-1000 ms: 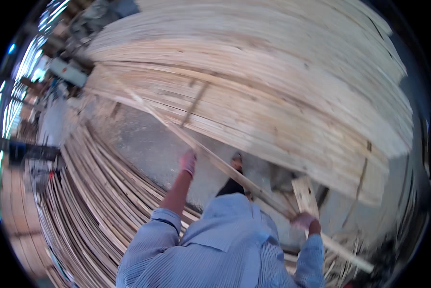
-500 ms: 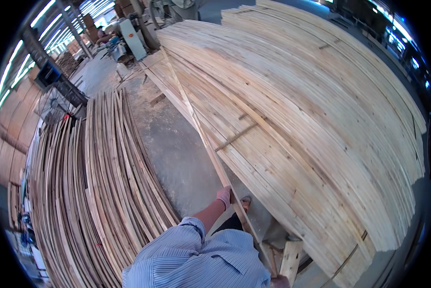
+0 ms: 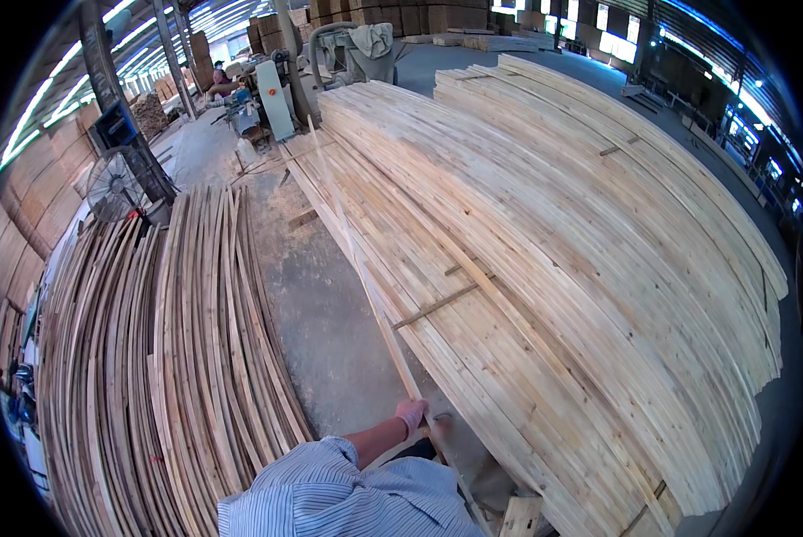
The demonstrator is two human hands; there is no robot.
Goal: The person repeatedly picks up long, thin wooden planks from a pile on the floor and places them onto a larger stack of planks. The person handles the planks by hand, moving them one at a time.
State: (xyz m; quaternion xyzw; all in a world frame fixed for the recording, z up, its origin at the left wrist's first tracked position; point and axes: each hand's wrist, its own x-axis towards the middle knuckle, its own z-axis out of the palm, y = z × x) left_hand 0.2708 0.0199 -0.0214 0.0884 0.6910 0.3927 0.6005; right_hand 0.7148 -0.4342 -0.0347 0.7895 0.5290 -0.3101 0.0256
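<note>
Head view: your left hand clamped the long wooden strip; right hand was unseen; guiding it level suited best.

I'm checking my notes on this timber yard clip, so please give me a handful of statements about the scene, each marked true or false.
1. The left hand grips a long thin wooden strip. True.
2. The strip lies flat on the floor, untouched. False: it is held in the left hand's grip and runs away from the person along the edge of the big stack of boards.
3. A loose pile of thin strips lies to the person's left. True.
4. A standing fan is on the person's right. False: it stands on the left, behind the strip pile.
5. The right hand rests on the stack. False: the right hand is not in view.
</note>
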